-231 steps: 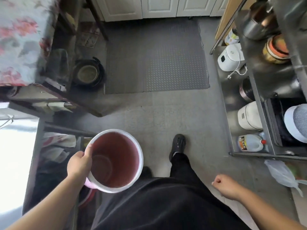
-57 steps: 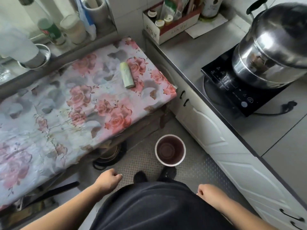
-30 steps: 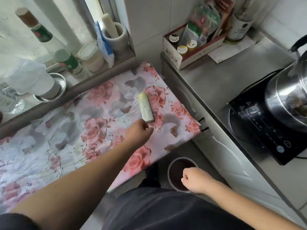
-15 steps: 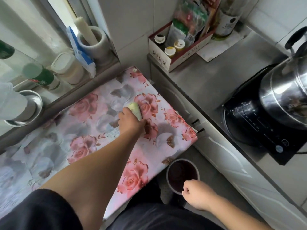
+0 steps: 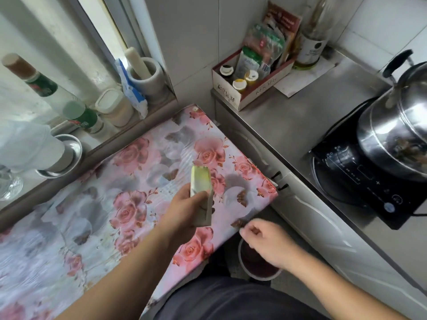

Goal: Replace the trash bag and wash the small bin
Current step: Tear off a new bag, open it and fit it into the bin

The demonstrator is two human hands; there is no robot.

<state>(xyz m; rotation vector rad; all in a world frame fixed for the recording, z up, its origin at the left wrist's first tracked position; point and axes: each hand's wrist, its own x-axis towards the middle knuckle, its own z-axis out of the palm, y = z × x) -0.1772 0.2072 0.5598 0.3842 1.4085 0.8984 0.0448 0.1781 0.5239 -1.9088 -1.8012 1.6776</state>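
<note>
L hand (image 5: pixel 184 210) holds bag roll (image 5: pixel 200 181) over floral table (image 5: pixel 92 204).

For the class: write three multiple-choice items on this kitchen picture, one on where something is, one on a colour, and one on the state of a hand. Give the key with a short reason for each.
1. Where does the small bin stand?
A. On the floor beside the floral-covered table
B. On the steel counter
C. On the window ledge

2. What colour is the roll of trash bags?
A. Dark blue
B. Pale green
C. Bright red

3. What is the left hand doing?
A. Hanging empty
B. Pressing flat on the table
C. Gripping the roll, lifted off the table

Key:
1 A, the bin's rim shows low down, past the table's corner, partly behind the right hand.
2 B, the roll's end above the fingers is pale yellowish green.
3 C, the fingers curl round the roll, with its loose end hanging beside the hand.
</note>
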